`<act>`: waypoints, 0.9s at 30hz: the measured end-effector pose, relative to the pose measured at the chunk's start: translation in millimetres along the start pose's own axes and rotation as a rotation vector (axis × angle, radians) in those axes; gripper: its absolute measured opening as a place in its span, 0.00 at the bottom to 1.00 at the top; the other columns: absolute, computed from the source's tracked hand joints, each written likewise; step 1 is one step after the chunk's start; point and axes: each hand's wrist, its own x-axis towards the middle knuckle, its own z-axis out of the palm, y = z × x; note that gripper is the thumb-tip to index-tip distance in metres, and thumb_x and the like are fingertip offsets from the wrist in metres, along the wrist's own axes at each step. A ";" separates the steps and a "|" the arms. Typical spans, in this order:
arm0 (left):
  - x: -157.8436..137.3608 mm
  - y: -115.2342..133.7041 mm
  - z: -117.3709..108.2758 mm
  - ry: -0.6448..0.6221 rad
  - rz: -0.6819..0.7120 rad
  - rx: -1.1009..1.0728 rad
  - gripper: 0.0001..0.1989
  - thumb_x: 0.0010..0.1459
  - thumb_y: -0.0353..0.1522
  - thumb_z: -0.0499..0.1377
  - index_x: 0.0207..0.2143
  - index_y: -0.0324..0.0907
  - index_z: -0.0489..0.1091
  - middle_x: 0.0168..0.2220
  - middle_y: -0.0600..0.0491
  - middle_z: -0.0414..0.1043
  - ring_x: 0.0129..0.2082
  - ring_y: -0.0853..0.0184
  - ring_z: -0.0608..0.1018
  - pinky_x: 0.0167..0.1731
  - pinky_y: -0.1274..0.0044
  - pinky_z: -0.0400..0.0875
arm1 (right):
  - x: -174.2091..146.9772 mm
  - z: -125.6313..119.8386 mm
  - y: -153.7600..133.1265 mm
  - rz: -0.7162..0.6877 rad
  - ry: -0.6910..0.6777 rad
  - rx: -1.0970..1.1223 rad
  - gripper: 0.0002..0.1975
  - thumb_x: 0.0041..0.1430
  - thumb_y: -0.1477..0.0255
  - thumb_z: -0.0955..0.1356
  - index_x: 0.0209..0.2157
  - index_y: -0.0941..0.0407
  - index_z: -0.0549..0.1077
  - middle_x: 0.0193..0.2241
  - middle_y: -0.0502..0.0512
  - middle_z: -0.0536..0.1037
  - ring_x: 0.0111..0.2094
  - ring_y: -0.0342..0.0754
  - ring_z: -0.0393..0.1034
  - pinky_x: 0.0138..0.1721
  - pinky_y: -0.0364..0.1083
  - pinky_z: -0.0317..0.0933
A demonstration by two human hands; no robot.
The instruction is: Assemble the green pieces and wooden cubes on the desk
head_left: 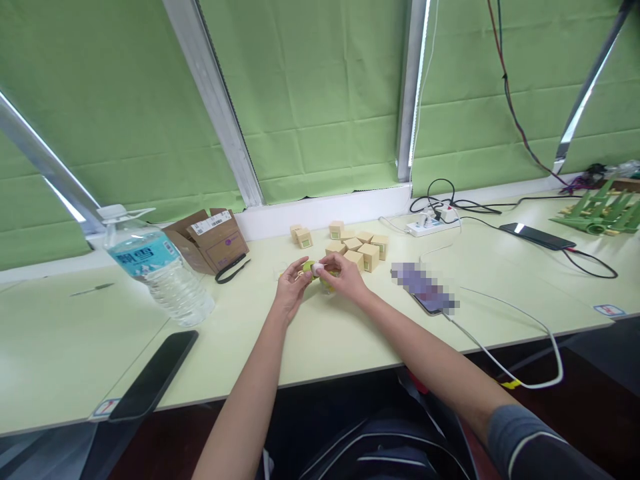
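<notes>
In the head view, my left hand [290, 288] is closed on a small yellow-green object [309, 266], thumb and fingers around its edge. My right hand [347, 277] pinches a small white rounded piece [317, 269] against the green object. Both are too small to name more exactly. Just under the fingers lies another yellow-green item, partly hidden by my right hand. Several small tan cardboard boxes [369, 257] with green labels stand right behind my hands.
A large water bottle [160, 267] and an open brown carton [215, 243] stand on the left. A dark phone [155, 373] lies at the table's front edge. To the right are a phone on a white cable [425, 290], a power strip [433, 227], another phone [537, 236] and green plastic parts [600, 213].
</notes>
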 end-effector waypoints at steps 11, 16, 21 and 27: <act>1.8 -2.1 -1.4 0.013 0.019 0.013 0.29 0.42 0.36 0.77 0.48 0.42 0.76 0.46 0.49 0.78 0.46 0.65 0.79 0.55 0.70 0.68 | 1.2 2.6 -3.0 -0.047 0.033 -0.062 0.16 0.55 0.61 0.73 0.43 0.54 0.76 0.41 0.55 0.83 0.41 0.49 0.80 0.44 0.48 0.74; 0.4 -2.2 -1.3 0.021 -0.010 -0.019 0.26 0.45 0.35 0.75 0.47 0.41 0.76 0.47 0.49 0.77 0.47 0.66 0.78 0.55 0.72 0.68 | 1.1 3.2 -3.6 -0.058 0.036 -0.077 0.14 0.56 0.64 0.73 0.43 0.54 0.77 0.40 0.54 0.83 0.40 0.48 0.80 0.46 0.49 0.74; -1.1 -0.8 -0.7 -0.001 -0.003 -0.037 0.26 0.46 0.35 0.75 0.48 0.42 0.75 0.48 0.49 0.76 0.49 0.65 0.77 0.56 0.72 0.68 | 0.6 1.8 -2.6 -0.040 0.030 -0.066 0.13 0.55 0.66 0.73 0.42 0.54 0.77 0.39 0.54 0.83 0.39 0.49 0.80 0.43 0.48 0.75; -0.5 -0.9 -1.5 -0.028 0.022 0.109 0.30 0.48 0.38 0.74 0.53 0.45 0.74 0.53 0.47 0.73 0.51 0.64 0.76 0.55 0.72 0.69 | 2.9 0.2 5.7 -0.104 0.047 -0.128 0.13 0.56 0.64 0.72 0.41 0.54 0.78 0.40 0.55 0.83 0.39 0.49 0.79 0.45 0.49 0.74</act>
